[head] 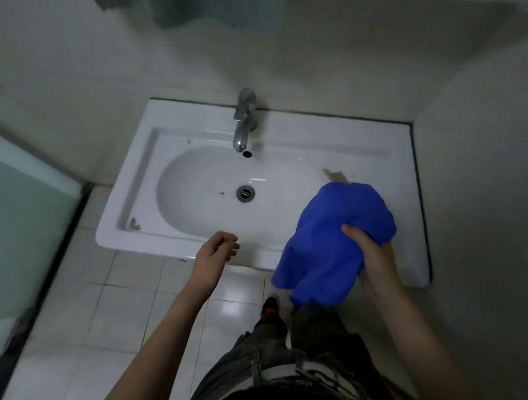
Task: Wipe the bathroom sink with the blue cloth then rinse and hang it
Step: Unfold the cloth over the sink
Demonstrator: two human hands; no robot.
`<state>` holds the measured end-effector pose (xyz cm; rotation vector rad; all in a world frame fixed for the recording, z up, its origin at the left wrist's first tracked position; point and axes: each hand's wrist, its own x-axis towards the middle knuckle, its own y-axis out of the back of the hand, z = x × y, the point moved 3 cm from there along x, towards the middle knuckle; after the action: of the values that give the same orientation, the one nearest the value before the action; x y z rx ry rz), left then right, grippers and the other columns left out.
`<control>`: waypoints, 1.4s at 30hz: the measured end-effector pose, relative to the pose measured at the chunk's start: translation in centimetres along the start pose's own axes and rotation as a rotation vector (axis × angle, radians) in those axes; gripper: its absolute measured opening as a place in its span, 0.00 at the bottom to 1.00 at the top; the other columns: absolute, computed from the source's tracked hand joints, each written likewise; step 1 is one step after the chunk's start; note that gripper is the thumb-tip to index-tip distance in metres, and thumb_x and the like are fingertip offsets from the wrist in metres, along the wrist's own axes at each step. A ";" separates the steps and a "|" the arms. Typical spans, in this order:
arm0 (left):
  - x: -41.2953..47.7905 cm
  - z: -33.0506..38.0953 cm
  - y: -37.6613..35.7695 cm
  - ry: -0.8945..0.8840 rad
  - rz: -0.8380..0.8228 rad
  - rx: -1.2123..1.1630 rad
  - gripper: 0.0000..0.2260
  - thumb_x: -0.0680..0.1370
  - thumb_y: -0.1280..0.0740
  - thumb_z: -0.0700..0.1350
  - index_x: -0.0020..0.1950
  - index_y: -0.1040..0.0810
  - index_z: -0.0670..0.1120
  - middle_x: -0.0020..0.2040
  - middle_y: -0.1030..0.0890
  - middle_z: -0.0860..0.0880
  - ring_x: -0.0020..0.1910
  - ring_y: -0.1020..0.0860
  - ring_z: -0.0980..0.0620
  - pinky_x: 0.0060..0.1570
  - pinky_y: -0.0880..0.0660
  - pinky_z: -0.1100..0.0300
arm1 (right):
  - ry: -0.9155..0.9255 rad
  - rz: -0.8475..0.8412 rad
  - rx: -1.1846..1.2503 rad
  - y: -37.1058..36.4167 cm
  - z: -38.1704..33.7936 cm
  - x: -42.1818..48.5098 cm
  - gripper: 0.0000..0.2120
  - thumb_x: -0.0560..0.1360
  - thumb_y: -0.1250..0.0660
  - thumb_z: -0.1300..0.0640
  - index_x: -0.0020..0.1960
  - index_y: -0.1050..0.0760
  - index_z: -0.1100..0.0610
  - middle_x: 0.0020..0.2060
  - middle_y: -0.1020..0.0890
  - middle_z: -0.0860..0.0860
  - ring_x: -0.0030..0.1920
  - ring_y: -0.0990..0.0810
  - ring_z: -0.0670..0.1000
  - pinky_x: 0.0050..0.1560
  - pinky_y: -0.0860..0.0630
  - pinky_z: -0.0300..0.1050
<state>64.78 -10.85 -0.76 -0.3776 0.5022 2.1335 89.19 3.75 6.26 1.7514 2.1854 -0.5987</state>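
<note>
A white rectangular sink point(170, 137) with an oval basin stands against the wall, a chrome tap point(244, 119) at its back and a round drain point(245, 193) in the middle. Brown stains mark the basin's right side point(335, 175) and the front left corner point(135, 224). My right hand point(369, 253) grips the bunched blue cloth point(333, 242), which hangs over the sink's front right rim. My left hand point(218, 247) hovers at the sink's front edge, fingers loosely curled, holding nothing.
A frosted glass panel point(21, 214) stands at the left. Tiled walls close in behind and to the right of the sink. Pale floor tiles point(90, 310) lie below, with my legs and a shoe point(270, 304) near the sink's front.
</note>
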 end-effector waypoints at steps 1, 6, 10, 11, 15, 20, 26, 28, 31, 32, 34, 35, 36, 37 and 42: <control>0.5 0.9 -0.2 -0.013 0.015 -0.015 0.08 0.76 0.38 0.45 0.49 0.21 0.44 0.46 0.17 0.44 0.45 0.20 0.46 0.47 0.24 0.55 | 0.002 -0.037 0.016 -0.7 -1.1 1.1 0.18 0.70 0.28 0.58 0.58 0.24 0.49 0.54 0.17 0.48 0.54 0.18 0.51 0.51 0.21 0.48; 3.4 5.1 -0.8 -0.052 0.097 -0.091 0.16 0.71 0.39 0.50 0.53 0.21 0.43 0.49 0.17 0.44 0.49 0.20 0.44 0.52 0.24 0.50 | 0.028 -0.232 0.041 -4.7 -6.1 5.7 0.17 0.73 0.31 0.61 0.62 0.24 0.55 0.56 0.17 0.53 0.54 0.17 0.52 0.49 0.20 0.47; 6.6 8.3 -2.0 -0.083 0.082 -0.154 0.22 0.71 0.37 0.59 0.63 0.24 0.52 0.59 0.20 0.51 0.58 0.22 0.53 0.62 0.28 0.55 | -0.037 -0.328 0.046 -7.3 -7.3 9.0 0.16 0.73 0.31 0.57 0.61 0.23 0.56 0.57 0.17 0.55 0.57 0.18 0.56 0.55 0.21 0.52; 7.5 8.9 -2.6 -0.084 0.058 -0.161 0.23 0.74 0.37 0.59 0.67 0.28 0.52 0.62 0.22 0.52 0.61 0.24 0.56 0.63 0.30 0.58 | -0.073 -0.350 0.059 -8.0 -7.2 9.7 0.16 0.73 0.32 0.56 0.61 0.23 0.57 0.58 0.18 0.56 0.59 0.19 0.58 0.59 0.23 0.55; 10.9 9.3 -4.9 -0.041 -0.114 -0.223 0.24 0.79 0.39 0.58 0.73 0.36 0.54 0.67 0.26 0.54 0.64 0.27 0.57 0.59 0.31 0.66 | -0.190 -0.439 0.099 -10.1 -5.3 12.3 0.14 0.75 0.36 0.55 0.58 0.22 0.57 0.55 0.17 0.57 0.56 0.19 0.58 0.59 0.25 0.54; 14.3 4.2 -6.6 0.067 -0.166 -0.253 0.20 0.77 0.34 0.55 0.51 0.22 0.37 0.46 0.19 0.50 0.45 0.23 0.53 0.49 0.27 0.55 | -0.294 -0.407 0.066 -10.8 1.7 16.3 0.20 0.74 0.36 0.51 0.62 0.25 0.62 0.57 0.18 0.59 0.58 0.20 0.58 0.55 0.24 0.50; 18.5 -1.7 -2.3 0.008 0.100 0.148 0.17 0.79 0.36 0.53 0.45 0.26 0.39 0.37 0.23 0.45 0.36 0.26 0.51 0.40 0.28 0.55 | -0.048 -0.186 -0.398 -10.6 9.2 20.8 0.18 0.73 0.28 0.52 0.61 0.26 0.51 0.55 0.18 0.46 0.52 0.19 0.45 0.49 0.22 0.40; 19.7 -2.3 -0.6 -0.067 0.114 0.280 0.14 0.79 0.36 0.51 0.45 0.29 0.40 0.36 0.25 0.47 0.34 0.28 0.52 0.36 0.33 0.60 | 0.073 -0.160 -0.497 -10.7 10.2 21.2 0.18 0.75 0.30 0.54 0.63 0.30 0.49 0.53 0.22 0.40 0.51 0.22 0.40 0.46 0.24 0.32; 21.4 -2.8 1.0 -0.133 0.107 0.372 0.12 0.79 0.36 0.51 0.47 0.32 0.43 0.37 0.26 0.51 0.35 0.28 0.56 0.33 0.36 0.62 | 0.234 -0.037 -0.612 -10.3 10.9 21.3 0.15 0.77 0.34 0.57 0.63 0.29 0.52 0.53 0.24 0.42 0.51 0.25 0.42 0.46 0.31 0.22; 21.9 -3.0 1.3 -0.142 0.094 0.391 0.12 0.79 0.36 0.51 0.48 0.32 0.44 0.38 0.26 0.51 0.35 0.28 0.56 0.33 0.35 0.63 | 0.263 0.002 -0.641 -10.1 11.2 21.3 0.13 0.77 0.34 0.57 0.61 0.28 0.53 0.52 0.24 0.44 0.51 0.25 0.43 0.47 0.31 0.21; 22.9 -3.7 1.3 -0.142 0.046 0.465 0.12 0.80 0.37 0.52 0.53 0.32 0.44 0.41 0.24 0.50 0.37 0.26 0.52 0.36 0.32 0.62 | 0.277 0.024 -0.718 -10.1 12.3 21.6 0.08 0.77 0.34 0.58 0.55 0.26 0.55 0.49 0.22 0.49 0.49 0.23 0.48 0.44 0.31 0.25; 23.4 -4.3 1.2 -0.119 0.007 0.536 0.13 0.80 0.38 0.52 0.56 0.32 0.44 0.44 0.23 0.48 0.40 0.24 0.49 0.40 0.31 0.58 | 0.259 0.012 -0.786 -10.2 13.2 22.1 0.06 0.76 0.33 0.59 0.53 0.26 0.57 0.47 0.21 0.52 0.47 0.22 0.51 0.42 0.30 0.29; 24.0 -5.2 0.9 -0.080 -0.052 0.629 0.15 0.80 0.38 0.52 0.59 0.32 0.43 0.48 0.22 0.46 0.44 0.23 0.45 0.44 0.29 0.55 | 0.218 -0.016 -0.880 -10.2 14.3 22.7 0.06 0.76 0.33 0.60 0.52 0.25 0.59 0.47 0.20 0.55 0.47 0.22 0.54 0.41 0.30 0.33; 24.4 -6.2 0.7 -0.026 -0.124 0.736 0.17 0.80 0.39 0.53 0.61 0.32 0.42 0.51 0.21 0.43 0.48 0.23 0.42 0.47 0.28 0.53 | 0.153 -0.064 -0.985 -10.1 15.5 23.2 0.08 0.75 0.32 0.61 0.53 0.25 0.61 0.47 0.20 0.58 0.48 0.21 0.57 0.43 0.29 0.39; 25.4 -8.4 0.8 0.071 -0.159 0.814 0.18 0.77 0.34 0.54 0.57 0.31 0.42 0.54 0.23 0.42 0.47 0.25 0.45 0.49 0.28 0.54 | 0.035 -0.137 -1.161 -10.1 17.5 23.8 0.12 0.74 0.31 0.59 0.53 0.28 0.63 0.43 0.22 0.57 0.45 0.22 0.59 0.42 0.30 0.44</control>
<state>50.53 2.42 -19.08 -0.0227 1.2646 1.5962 73.25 13.92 -18.53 0.9612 1.9665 0.6073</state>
